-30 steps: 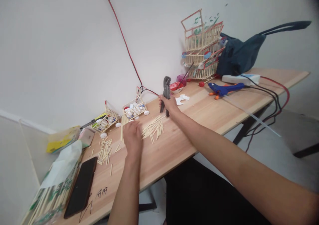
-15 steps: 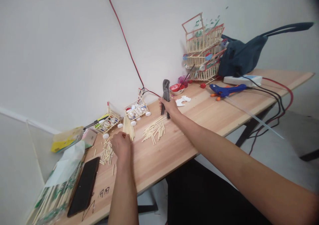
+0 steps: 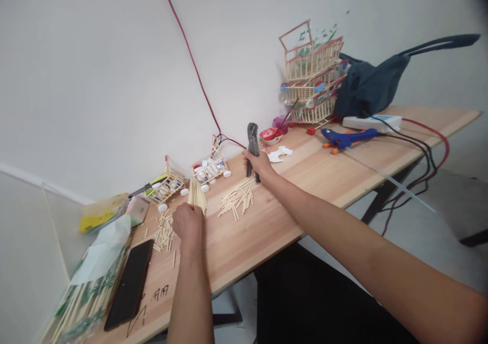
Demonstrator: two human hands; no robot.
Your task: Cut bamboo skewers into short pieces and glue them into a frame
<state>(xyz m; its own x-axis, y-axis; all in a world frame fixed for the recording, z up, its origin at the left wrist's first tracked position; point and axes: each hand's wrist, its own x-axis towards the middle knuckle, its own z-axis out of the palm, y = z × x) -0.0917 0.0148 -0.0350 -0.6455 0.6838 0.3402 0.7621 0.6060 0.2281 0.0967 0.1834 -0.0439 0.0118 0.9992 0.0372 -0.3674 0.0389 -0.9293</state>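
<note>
My right hand (image 3: 259, 163) is wrapped round dark grey pliers (image 3: 252, 139), held upright with the jaws up and the two handle ends showing below the fist. The exact kind of pliers is too small to tell. On the left, my left hand (image 3: 188, 222) is closed, its fingertips curled at the near end of a bundle of long thin wooden sticks (image 3: 197, 194). Whatever it pinches is hidden. Between the hands lies a loose pile of medium-length sticks (image 3: 236, 199). Shorter cut pieces (image 3: 163, 235) are scattered left of my left hand.
Two small stick-built carts (image 3: 209, 166) stand by the wall. Stacked stick baskets (image 3: 314, 80), a red paint dish (image 3: 271, 135), a blue glue gun (image 3: 348, 137) and a dark bag (image 3: 373, 87) are at the right. A phone (image 3: 129, 283) and bagged sticks (image 3: 86, 295) lie front left.
My left hand has shifted slightly right and stays closed by the stick bundle. The right hand and pliers have hardly moved.
</note>
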